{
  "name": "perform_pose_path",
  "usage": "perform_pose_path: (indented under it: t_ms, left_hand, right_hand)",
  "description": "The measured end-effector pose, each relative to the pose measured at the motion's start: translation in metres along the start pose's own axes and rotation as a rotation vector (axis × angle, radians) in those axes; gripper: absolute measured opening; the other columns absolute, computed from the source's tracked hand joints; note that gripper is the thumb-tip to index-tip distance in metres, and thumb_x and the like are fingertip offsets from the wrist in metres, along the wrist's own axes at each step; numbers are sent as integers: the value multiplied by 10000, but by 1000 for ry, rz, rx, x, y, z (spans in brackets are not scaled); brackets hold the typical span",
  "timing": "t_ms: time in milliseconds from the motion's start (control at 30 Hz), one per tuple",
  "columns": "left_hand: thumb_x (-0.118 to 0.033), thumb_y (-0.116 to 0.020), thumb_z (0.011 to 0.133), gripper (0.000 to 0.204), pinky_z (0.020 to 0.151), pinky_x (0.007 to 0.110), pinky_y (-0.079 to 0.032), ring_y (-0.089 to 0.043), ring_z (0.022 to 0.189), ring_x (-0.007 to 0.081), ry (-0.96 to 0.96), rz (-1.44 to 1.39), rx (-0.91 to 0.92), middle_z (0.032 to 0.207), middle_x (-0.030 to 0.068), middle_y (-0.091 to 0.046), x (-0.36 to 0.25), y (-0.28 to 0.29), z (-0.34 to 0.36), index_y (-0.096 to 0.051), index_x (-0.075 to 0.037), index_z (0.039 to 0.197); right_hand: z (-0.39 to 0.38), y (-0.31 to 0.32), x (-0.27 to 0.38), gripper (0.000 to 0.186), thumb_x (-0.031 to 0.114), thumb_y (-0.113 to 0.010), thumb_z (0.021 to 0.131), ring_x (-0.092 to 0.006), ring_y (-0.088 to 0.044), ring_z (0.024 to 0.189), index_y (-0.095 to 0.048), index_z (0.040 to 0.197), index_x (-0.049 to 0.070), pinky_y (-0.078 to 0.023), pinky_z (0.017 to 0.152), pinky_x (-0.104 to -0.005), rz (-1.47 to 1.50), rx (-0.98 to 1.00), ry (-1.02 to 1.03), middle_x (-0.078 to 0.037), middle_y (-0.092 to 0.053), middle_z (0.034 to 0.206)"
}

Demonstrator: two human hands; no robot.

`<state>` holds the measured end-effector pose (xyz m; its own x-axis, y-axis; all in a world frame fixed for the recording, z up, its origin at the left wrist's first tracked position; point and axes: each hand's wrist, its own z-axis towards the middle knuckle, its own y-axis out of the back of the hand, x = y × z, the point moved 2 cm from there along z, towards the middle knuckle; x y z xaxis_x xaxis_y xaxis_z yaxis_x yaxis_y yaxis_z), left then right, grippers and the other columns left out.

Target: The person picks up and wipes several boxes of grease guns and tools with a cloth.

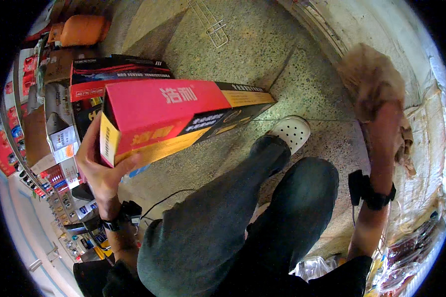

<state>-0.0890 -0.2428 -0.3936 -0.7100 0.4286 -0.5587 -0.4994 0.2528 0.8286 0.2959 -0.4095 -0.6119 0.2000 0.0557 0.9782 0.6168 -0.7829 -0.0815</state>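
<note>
A long red, yellow and black cardboard box (168, 111) is tilted in front of me, its near end in my left hand (101, 171). The fingers wrap round that end, with the thumb on the yellow lower edge. Off to the right, my right hand (387, 115) grips a crumpled brown cloth (371, 74). Motion smears the cloth, and it covers most of those fingers. The cloth and the box are well apart.
Behind the held box is another red and black box (119, 74). Shelves of packaged goods (59, 123) line the left, with an orange container (84, 30) above. A wire rack (210, 24) lies on the speckled floor (243, 54). Pale sheeting (421, 119) covers the right side.
</note>
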Motion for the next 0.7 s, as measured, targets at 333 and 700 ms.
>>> perform_pose_path:
  t_ms: [333,700]
  left_hand:
    - [-63,-694,553,516,996,391,-300,-460,1162,329,-386,367,383,1191,122,-546,-38,-22,18,-590,-34,1057]
    - [-466,-441,802,498,1086,456,-45,-104,1367,348,-558,255,582,1452,176,-220,-52,-17,28,-596,-129,1133]
  right_hand:
    - [-102,141,104,270,222,-434,806,-220,-487,653,-406,940,-11,-428,571,-290,-186,-483,734,-136,-466,868]
    - [-166,125,-5,302,135,-590,806,-322,-546,1033,-573,1089,30,-419,922,-404,-1367,-519,474,-149,-585,1117]
